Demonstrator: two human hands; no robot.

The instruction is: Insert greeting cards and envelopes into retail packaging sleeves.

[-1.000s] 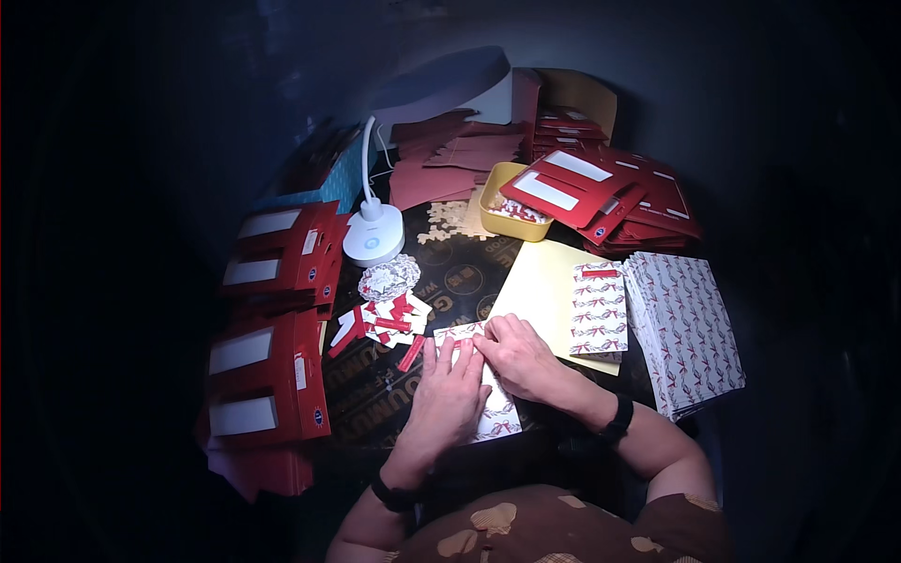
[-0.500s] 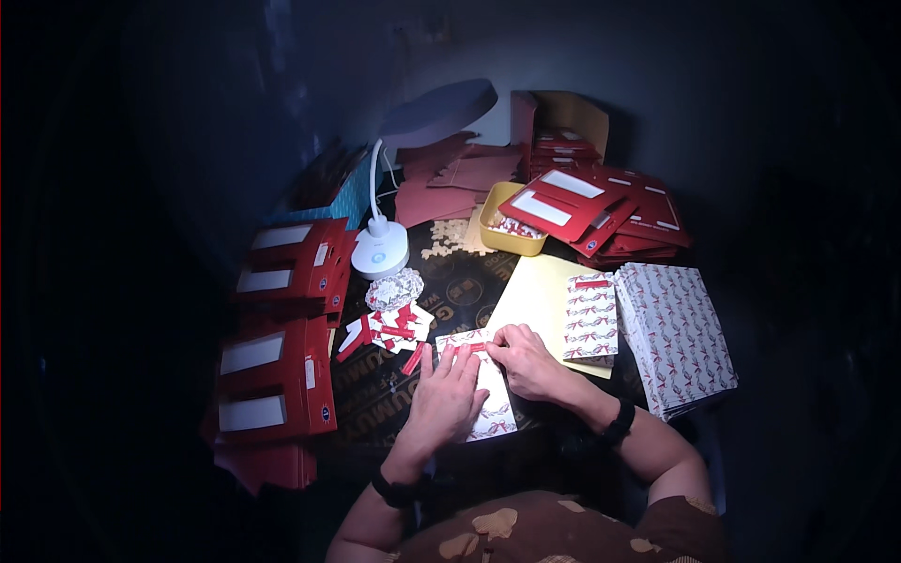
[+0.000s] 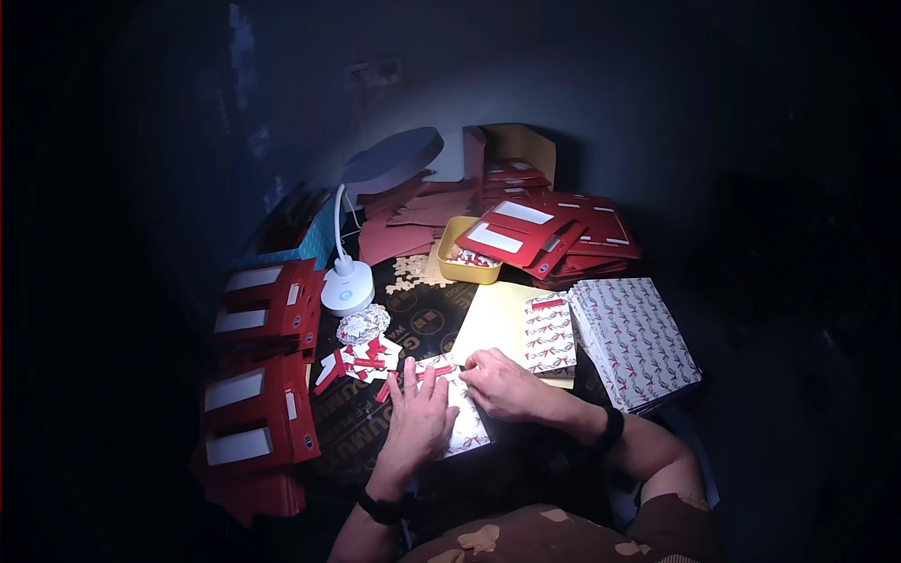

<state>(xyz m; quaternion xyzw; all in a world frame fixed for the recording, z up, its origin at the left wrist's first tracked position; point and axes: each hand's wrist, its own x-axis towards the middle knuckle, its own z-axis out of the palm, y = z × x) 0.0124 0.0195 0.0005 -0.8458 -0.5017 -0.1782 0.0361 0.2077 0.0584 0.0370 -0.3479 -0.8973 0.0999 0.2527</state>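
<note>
A white patterned paper piece point(image 3: 469, 434) with a wreath-and-ribbon print lies on the table before me, brightly lit. A red strip point(image 3: 433, 372) runs across its upper part. My left hand point(image 3: 419, 420) rests on the piece with its fingers spread, the tips by the strip. My right hand point(image 3: 502, 386) is at the upper right edge of the piece, thumb and forefinger pinched together. What that pinch holds, if anything, is too small to make out. Left of my left fingers lie a loose red strip point(image 3: 383, 389) and a pile of red and white paper strips point(image 3: 361, 362).
A yellow sheet point(image 3: 490, 324) bears another patterned piece point(image 3: 548, 335) with a red strip. Right of it stands a patterned stack point(image 3: 638, 342). Red folders point(image 3: 239, 413) line the left; more red folders point(image 3: 526, 230) lie behind a yellow tub point(image 3: 469, 272). A lamp point(image 3: 347, 289) stands back left.
The whole view has shifted, so the table's things appear farther left and lower. My right fingers have drawn slightly right, off the red strip; my left fingers have spread wider.
</note>
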